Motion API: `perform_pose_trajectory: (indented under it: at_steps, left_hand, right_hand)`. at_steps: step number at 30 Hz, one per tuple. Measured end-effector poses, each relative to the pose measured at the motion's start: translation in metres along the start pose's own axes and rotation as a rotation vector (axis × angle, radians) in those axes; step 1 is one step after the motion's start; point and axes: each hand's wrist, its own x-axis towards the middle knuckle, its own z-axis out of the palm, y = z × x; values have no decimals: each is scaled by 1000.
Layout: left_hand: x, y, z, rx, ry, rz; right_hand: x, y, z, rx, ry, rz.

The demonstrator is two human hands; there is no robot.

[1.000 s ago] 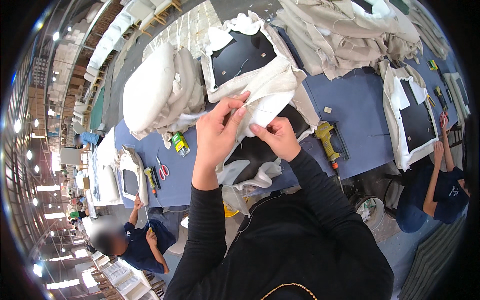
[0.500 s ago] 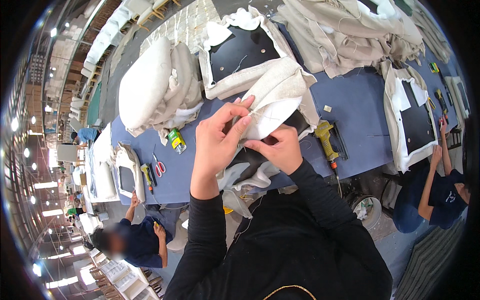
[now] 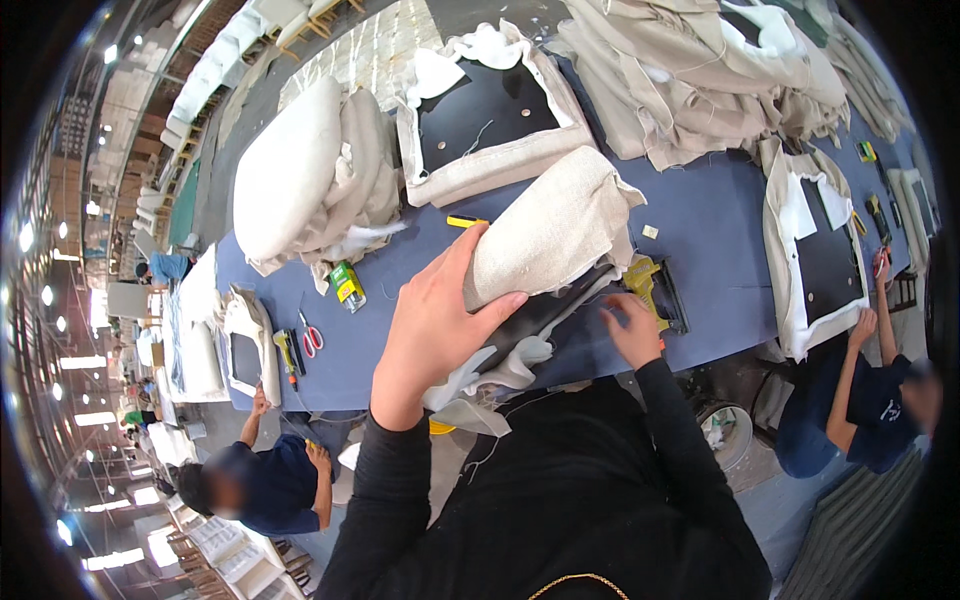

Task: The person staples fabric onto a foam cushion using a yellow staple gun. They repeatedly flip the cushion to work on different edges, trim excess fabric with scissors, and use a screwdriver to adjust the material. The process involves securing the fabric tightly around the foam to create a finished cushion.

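Change: the beige upholstered cushion (image 3: 548, 235), half a second ago pinched up between both hands, now lies pressed on the blue table (image 3: 700, 250).
Left hand (image 3: 435, 320): spread wide, palm and thumb clamped over the cushion's near end.
Right hand (image 3: 632, 328): off the fabric now, fingers loosely open, resting on the dark panel (image 3: 545, 318) just right of the cushion; holds nothing.
Yellow staple gun (image 3: 652, 285): on the table, just right of the cushion, beside the right hand.
Meaning: fine hand-work on the seam seems paused; the piece is being steadied.
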Motion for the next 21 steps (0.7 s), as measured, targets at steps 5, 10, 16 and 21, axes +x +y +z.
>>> perform_pose_trajectory:
  at_steps: [5,10,16,21]
  left_hand:
    - [9,5,7,1,-47,-8]
    - [30,-1,11,42,18,256]
    - [101,-18,7,-375,-169,102]
    - [192,-8,17,-478,-475,-158]
  right_hand:
    - [-33,105,12,-461,112,185]
    - [7,94,1,-516,-11,280]
    - [29,-24,-78,-172,-13,218]
    - [25,-124,-66,420,50,-256]
